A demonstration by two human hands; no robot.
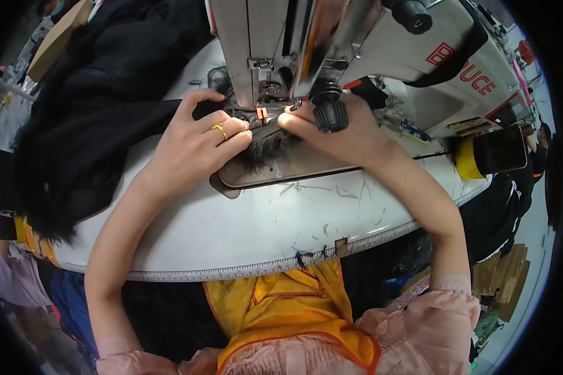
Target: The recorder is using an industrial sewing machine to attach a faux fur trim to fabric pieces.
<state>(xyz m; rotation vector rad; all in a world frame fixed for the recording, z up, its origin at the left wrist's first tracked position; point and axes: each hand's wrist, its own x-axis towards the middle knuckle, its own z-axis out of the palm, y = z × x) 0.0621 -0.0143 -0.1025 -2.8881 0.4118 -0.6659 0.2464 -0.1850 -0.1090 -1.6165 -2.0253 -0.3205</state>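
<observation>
A black fabric piece with a furry edge (266, 149) lies on the plate of a white sewing machine (441, 37), beneath the needle area and its red-marked presser foot (263, 114). My left hand (197, 137), with a gold ring on one finger, is closed on the fabric just left of the foot, fingers curled and pressed together. From the right, my right hand (350, 131) pinches the fabric beside the foot. A black knob (329, 112) hides part of that hand. The fabric's edge under the fingers is partly hidden.
A large heap of black furry garment (94, 94) covers the left of the white table (294, 219). A measuring tape (231, 273) runs along the front edge. Small blue-handled snips (416, 132) and loose fibres lie at the right, near a yellow-and-black roll-shaped item (468, 157).
</observation>
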